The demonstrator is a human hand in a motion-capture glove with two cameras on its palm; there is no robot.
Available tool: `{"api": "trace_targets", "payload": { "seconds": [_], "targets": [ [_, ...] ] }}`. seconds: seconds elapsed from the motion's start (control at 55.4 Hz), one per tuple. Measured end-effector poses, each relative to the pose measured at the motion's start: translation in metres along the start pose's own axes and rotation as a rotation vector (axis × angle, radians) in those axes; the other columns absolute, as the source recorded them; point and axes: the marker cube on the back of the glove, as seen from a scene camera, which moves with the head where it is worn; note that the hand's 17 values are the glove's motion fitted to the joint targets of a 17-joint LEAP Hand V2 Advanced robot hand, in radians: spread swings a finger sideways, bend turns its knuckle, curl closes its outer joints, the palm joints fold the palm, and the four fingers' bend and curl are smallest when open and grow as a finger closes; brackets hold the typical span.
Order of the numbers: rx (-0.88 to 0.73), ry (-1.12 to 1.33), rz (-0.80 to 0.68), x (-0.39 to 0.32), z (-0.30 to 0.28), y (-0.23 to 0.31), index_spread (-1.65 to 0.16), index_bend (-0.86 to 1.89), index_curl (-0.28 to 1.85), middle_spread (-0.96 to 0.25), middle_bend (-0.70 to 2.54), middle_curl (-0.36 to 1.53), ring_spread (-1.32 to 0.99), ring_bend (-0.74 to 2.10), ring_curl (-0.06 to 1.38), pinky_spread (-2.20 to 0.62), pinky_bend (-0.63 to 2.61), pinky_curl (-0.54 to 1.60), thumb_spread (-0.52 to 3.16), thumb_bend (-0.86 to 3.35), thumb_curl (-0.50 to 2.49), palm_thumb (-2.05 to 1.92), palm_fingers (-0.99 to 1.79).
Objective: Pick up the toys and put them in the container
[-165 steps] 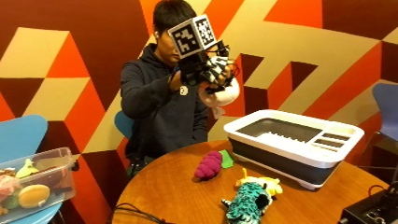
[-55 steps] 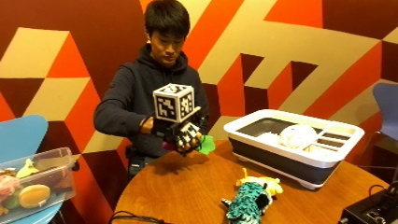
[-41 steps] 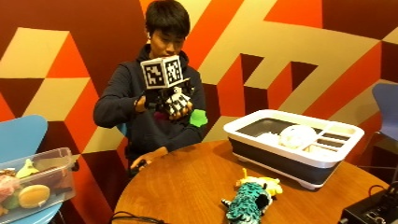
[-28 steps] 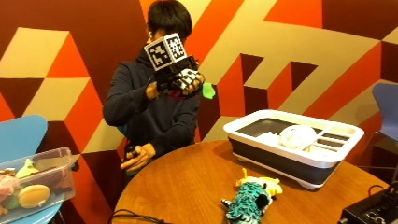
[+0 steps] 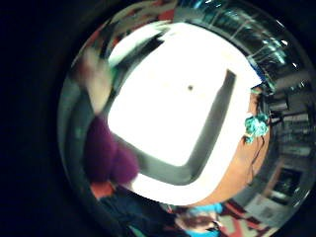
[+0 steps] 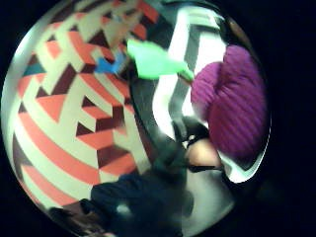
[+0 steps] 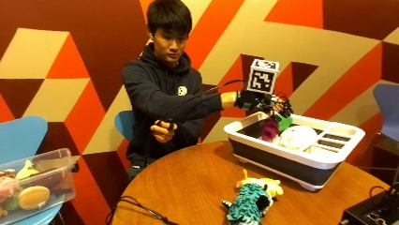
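My gloved right hand [image 7: 265, 104] is stretched out over the near end of the white and grey container [image 7: 284, 157] and holds a purple knitted toy with a green tip [image 7: 270, 129], which hangs down into the container. The same purple toy [image 6: 237, 111] sits close to the palm, with its green tip [image 6: 153, 61] beside it; it also shows as the purple toy [image 5: 106, 158] over the container's white inside [image 5: 173, 103]. A white ball-like toy [image 7: 297, 138] lies in the container. A teal plush toy [image 7: 249, 201] lies on the round wooden table [image 7: 181, 187].
The person's bare left hand [image 7: 163, 130] is held near the chest. A clear bin of toys [image 7: 31, 185] sits on a blue chair at the left. Cables lie on the table's front edge [image 7: 134, 208]. A black box [image 7: 371, 211] stands at the front right.
The hand picked the purple toy up off the table, raised it to face height, then swung right and down over the container. The white toy now lies in the container.
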Motion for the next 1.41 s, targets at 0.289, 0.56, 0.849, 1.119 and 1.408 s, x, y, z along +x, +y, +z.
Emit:
{"api": "trace_targets", "payload": {
  "seconds": [0.289, 0.56, 0.849, 1.119, 1.408],
  "targets": [
    [0.275, -0.088, 0.19, 0.139, -0.063, 0.048, -0.22, 0.24, 0.56, -0.07, 0.52, 0.58, -0.15, 0.55, 0.33, -0.02, 0.69, 0.36, 1.25, 0.0, 0.55, 0.19, 0.13],
    [0.332, -0.046, 0.369, 0.316, -0.066, 0.094, -0.23, 0.13, 0.54, -0.05, 0.32, 0.5, -0.11, 0.4, 0.31, 0.01, 0.78, 0.38, 1.45, 0.01, 0.44, 0.21, -0.18],
    [0.017, 0.174, 0.345, 0.361, 0.01, 0.036, -0.28, 0.08, 0.38, -0.07, 0.09, 0.35, -0.05, 0.15, 0.25, 0.01, 0.73, 0.36, 1.45, 0.15, 0.51, 0.53, -0.35],
    [-0.093, 0.155, 0.349, 0.364, 0.039, 0.012, -0.3, 0.13, 0.31, -0.14, 0.69, 0.48, -0.1, 0.15, 0.19, 0.0, 0.38, 0.28, 1.47, 0.31, 0.67, 0.84, 0.05],
    [-0.076, 0.057, 0.412, 0.375, 0.054, 0.034, -0.3, 0.22, 0.38, -0.21, 0.88, 0.6, -0.41, 0.84, 0.41, -0.18, 0.34, 0.25, 1.06, 0.21, 0.87, 0.89, 0.76]
  ]
}}
